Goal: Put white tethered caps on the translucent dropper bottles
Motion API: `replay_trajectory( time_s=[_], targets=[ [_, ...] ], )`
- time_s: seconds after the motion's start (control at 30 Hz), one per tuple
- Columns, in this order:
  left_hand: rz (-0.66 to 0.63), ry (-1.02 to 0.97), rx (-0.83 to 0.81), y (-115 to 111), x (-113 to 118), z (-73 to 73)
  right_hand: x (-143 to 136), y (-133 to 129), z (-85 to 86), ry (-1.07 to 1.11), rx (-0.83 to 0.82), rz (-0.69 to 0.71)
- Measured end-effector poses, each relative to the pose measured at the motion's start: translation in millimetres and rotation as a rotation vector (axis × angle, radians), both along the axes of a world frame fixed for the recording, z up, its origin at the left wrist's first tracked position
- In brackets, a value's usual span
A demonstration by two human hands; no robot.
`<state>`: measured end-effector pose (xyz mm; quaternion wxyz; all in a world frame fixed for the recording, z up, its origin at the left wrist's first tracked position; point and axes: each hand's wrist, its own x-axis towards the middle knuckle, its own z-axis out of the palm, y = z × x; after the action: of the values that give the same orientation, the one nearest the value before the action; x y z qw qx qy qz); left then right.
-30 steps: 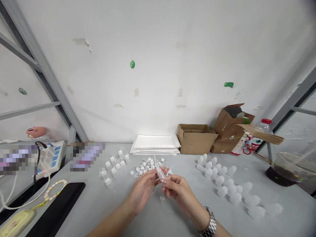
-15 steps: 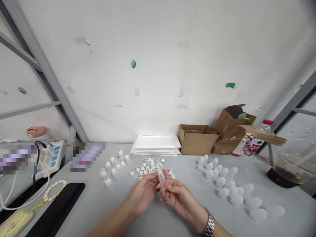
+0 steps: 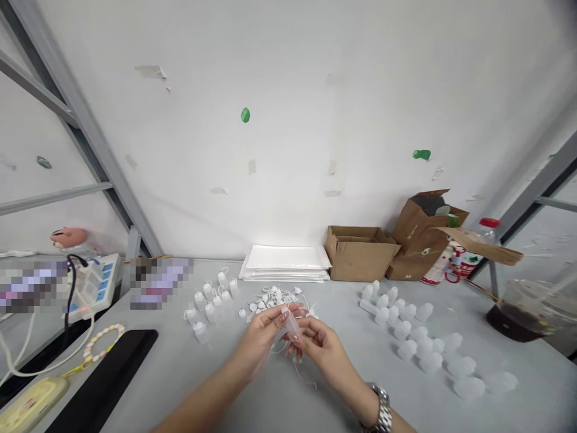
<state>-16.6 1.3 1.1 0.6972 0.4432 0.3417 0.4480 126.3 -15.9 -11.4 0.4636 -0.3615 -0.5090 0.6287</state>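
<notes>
A small translucent bottle is held tilted between both hands, over the grey table. My left hand has its thumb and fingers closed at the bottle's upper end. Fingers of my right hand grip its lower part. A thin white strap or loop hangs below the hands. Behind them lies a pile of small white caps with loops. Several capped bottles stand to the left. Many translucent bottles without visible loops are spread on the right.
White envelopes, an open cardboard box and a paper bag line the wall. A bowl of dark liquid is at far right. On the left are a black pad, a power strip and a beaded loop.
My left thumb and fingers have closed around the bottle's top. The bottle has shifted slightly left, and my right fingers have changed their hold lower on it.
</notes>
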Motion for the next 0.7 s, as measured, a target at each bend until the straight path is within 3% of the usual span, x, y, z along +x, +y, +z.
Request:
replay_trajectory(
  time_s=[0.1,0.23,0.4,0.6,0.7],
  targets=[
    [-0.076,-0.038,-0.035,-1,-1,3.4,3,-2,4.5,-0.028,0.022,0.074],
    [-0.038,-0.130,-0.068,-7,3,8.0,1,-6,3.4,-0.153,0.102,-0.107],
    [0.019,-0.146,-0.073,-14,11,3.0,-2,-11,-9.1,-0.542,0.378,-0.329],
    [0.031,-0.189,-0.102,-14,12,-3.3,-1,-12,-24.4,-0.803,0.675,-0.426],
    [0.014,-0.208,-0.112,-13,11,-3.8,-2,-12,-23.7,-0.792,0.680,-0.439]
  ],
)
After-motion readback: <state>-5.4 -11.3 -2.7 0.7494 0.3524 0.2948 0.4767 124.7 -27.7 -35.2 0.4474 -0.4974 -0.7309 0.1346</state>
